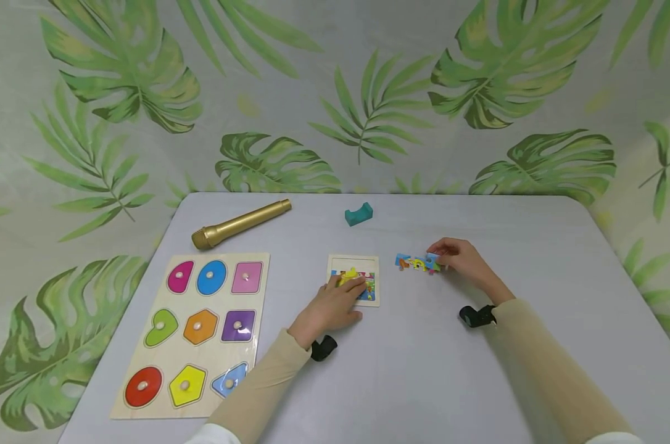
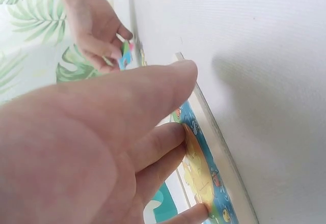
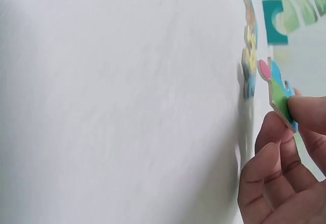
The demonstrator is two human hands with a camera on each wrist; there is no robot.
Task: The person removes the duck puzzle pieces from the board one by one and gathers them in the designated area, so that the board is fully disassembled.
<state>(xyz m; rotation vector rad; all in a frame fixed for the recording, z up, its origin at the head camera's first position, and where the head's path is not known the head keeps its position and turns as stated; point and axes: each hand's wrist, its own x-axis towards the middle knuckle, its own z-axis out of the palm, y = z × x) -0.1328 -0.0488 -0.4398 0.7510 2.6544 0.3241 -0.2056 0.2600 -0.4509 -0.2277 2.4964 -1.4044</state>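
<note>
My right hand (image 1: 467, 262) pinches a small jigsaw piece (image 3: 280, 94) between thumb and fingers. It is blue and green with a pink knob, held up off the table. Close by lie several other jigsaw pieces (image 1: 408, 261) with blue, brown and yellow print, in a row. The fingers of my left hand (image 1: 330, 306) reach out over a small wooden puzzle tray (image 1: 353, 257), fingertips on its picture. Printed pieces fill the tray's lower part, and bare wood shows along its top. In the left wrist view, a yellow figure (image 2: 196, 170) shows beside the fingertips.
A large wooden shape board (image 1: 187, 344) with knobbed coloured shapes takes up the left side, partly under the left sleeve. A gold microphone (image 1: 240, 224) lies behind it. At the back middle sits a teal notched block (image 1: 359, 214). Black wrist cameras (image 1: 476, 316) hang below both wrists.
</note>
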